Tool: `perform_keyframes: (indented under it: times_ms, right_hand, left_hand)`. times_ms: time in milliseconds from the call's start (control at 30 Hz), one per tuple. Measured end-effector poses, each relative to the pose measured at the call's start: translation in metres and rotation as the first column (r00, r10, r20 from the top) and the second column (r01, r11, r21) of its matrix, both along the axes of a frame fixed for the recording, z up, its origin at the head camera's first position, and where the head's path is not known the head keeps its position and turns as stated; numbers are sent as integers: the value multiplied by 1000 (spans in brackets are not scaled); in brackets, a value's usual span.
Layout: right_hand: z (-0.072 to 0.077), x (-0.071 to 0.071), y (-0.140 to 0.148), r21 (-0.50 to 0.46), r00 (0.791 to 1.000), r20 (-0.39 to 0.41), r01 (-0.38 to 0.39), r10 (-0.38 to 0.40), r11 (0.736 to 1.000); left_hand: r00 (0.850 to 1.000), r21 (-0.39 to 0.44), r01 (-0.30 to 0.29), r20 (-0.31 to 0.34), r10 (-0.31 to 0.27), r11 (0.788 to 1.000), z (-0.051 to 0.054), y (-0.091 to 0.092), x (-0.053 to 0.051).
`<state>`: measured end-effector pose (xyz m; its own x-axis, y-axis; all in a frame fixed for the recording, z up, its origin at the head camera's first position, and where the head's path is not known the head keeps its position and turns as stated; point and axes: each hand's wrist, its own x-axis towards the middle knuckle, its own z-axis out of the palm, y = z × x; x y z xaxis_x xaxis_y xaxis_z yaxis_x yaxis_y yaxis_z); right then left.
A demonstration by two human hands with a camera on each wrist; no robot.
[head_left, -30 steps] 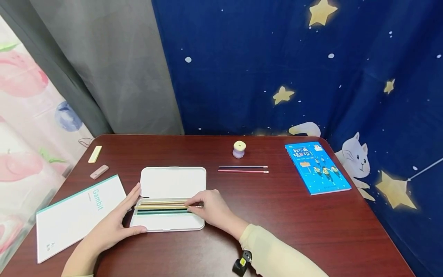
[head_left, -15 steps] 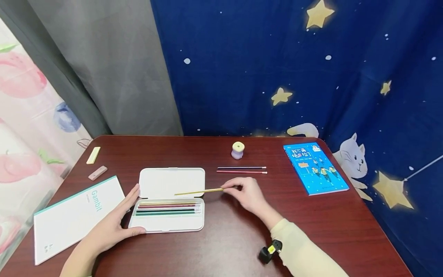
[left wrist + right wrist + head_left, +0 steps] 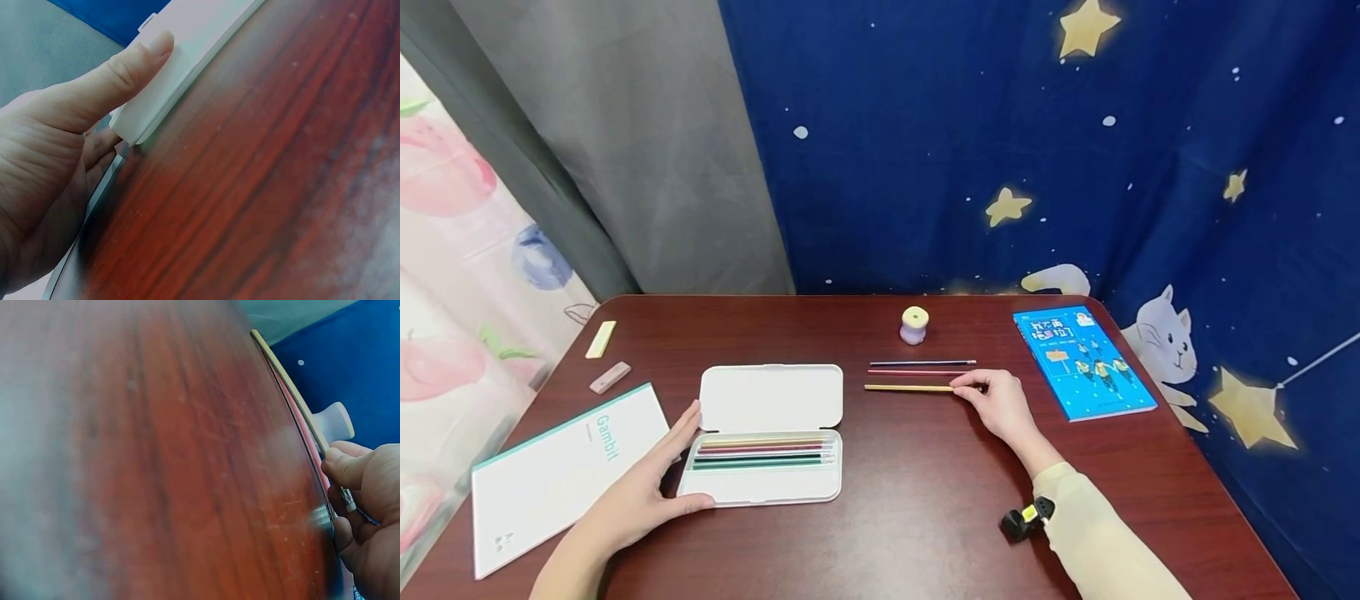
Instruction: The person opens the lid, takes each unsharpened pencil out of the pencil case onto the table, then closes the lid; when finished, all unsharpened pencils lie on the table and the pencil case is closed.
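Right hand (image 3: 997,406) pinches the yellow pencil (image 3: 908,387) towards its right end, on the near side of the red pencil (image 3: 913,373). Left hand (image 3: 642,492), fingers extended and thumb spread, touches the left side of the opened white case (image 3: 775,485), containing further pencils (image 3: 760,457).

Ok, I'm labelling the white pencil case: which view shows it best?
The head view: it shows the white pencil case open, pencils inside, its left edge partly behind the left hand. The left wrist view shows only part of it, close up; the right wrist view, none.
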<state>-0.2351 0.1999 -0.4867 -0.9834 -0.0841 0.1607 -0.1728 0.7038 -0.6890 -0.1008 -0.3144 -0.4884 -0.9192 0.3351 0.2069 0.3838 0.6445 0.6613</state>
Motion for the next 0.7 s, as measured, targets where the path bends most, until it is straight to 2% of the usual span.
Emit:
perform_keyframes:
  times_ms: [267, 700]
  right_hand:
    - [0, -4, -3, 42, 999, 30, 19, -20, 999]
    - [0, -6, -7, 108, 998, -56, -9, 16, 994]
  left_hand:
    - [1000, 5, 3, 1, -3, 1000, -1, 0, 1]
    - [1000, -1, -7, 11, 7, 1000, 0, 1, 1]
